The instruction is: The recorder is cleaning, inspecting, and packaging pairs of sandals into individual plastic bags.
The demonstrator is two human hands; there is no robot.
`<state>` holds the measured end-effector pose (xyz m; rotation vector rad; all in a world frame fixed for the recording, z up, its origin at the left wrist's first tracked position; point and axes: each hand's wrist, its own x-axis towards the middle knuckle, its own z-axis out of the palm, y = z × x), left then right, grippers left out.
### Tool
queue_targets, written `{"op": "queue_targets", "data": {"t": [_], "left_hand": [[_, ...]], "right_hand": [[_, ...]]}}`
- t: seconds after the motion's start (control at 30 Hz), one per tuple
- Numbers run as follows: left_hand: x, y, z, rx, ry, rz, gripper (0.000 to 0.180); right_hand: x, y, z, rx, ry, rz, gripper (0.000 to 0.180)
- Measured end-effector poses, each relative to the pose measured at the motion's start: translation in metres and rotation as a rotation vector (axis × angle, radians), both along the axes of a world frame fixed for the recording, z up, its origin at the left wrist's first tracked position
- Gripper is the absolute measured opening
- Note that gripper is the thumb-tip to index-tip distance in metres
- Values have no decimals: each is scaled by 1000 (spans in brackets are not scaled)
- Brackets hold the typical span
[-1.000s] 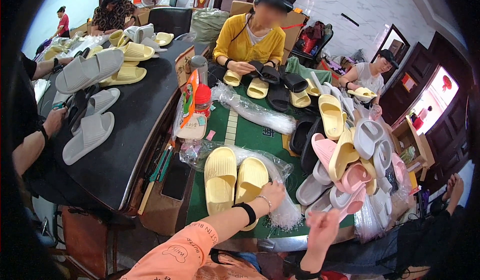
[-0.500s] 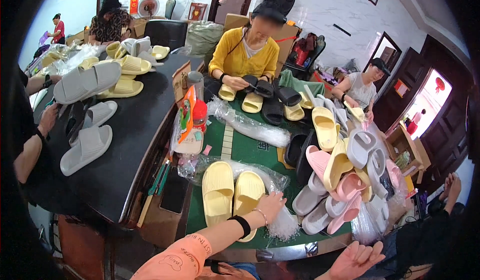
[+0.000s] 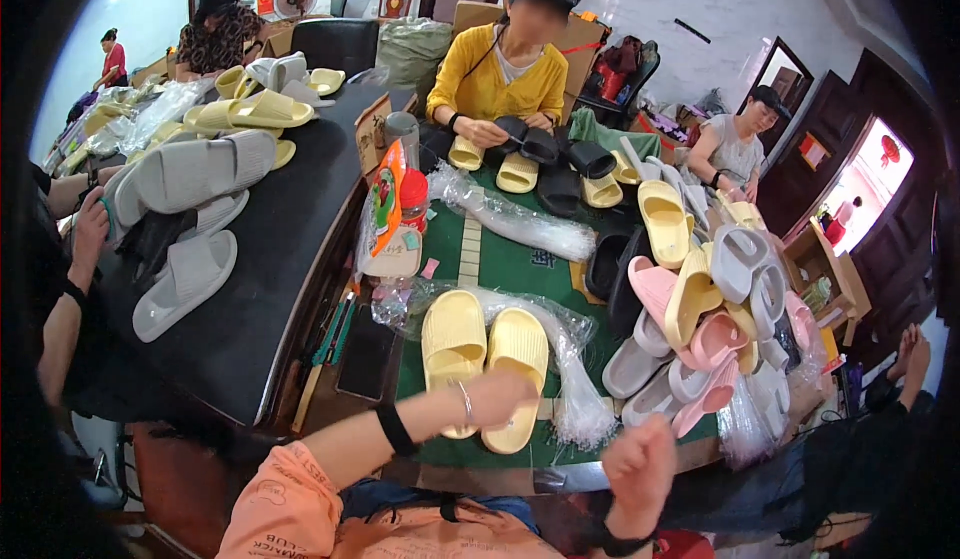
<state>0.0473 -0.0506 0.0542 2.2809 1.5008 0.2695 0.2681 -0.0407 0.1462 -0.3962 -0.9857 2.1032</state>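
Observation:
A pair of pale yellow ribbed slides lies side by side before me: a left slide (image 3: 452, 334) and a right slide (image 3: 520, 334). My left hand (image 3: 500, 399) is over the right slide, blurred and apparently closed; whether it touches the slide, and what it may hold, I cannot make out. My right hand (image 3: 640, 464) is raised at the near table edge with curled, blurred fingers, their contents too smeared to tell. Just right of the slides, a bundle of thin clear plastic strands (image 3: 582, 389) sticks out of its clear wrapping, its frayed end toward me.
Pink, grey and yellow slides (image 3: 690, 299) are heaped at right. A second strand bundle (image 3: 510, 214) lies farther back, near a red-lidded jar (image 3: 412, 199). A person in yellow (image 3: 500, 89) handles black slides opposite. Grey slides (image 3: 190, 284) occupy the black table at left.
My left hand has left the strand bundle and moved left over the right yellow slide. My right hand has shifted left and up, its fingers now more curled. The view has shifted slightly.

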Motion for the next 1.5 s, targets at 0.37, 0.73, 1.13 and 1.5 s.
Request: {"op": "queue_targets", "data": {"t": [0.37, 0.73, 1.13, 1.5], "left_hand": [[-83, 55, -53, 221, -158, 831, 19], [-133, 32, -35, 677, -369, 1203, 12], [-148, -21, -10, 878, -293, 1997, 60], [-209, -14, -42, 843, -1630, 1500, 31]], "right_hand": [[-127, 11, -147, -568, -407, 330, 16], [-171, 14, -137, -378, -438, 126, 15], [-159, 14, -157, -347, -436, 192, 15], [-166, 17, -153, -361, -432, 271, 15]]}}
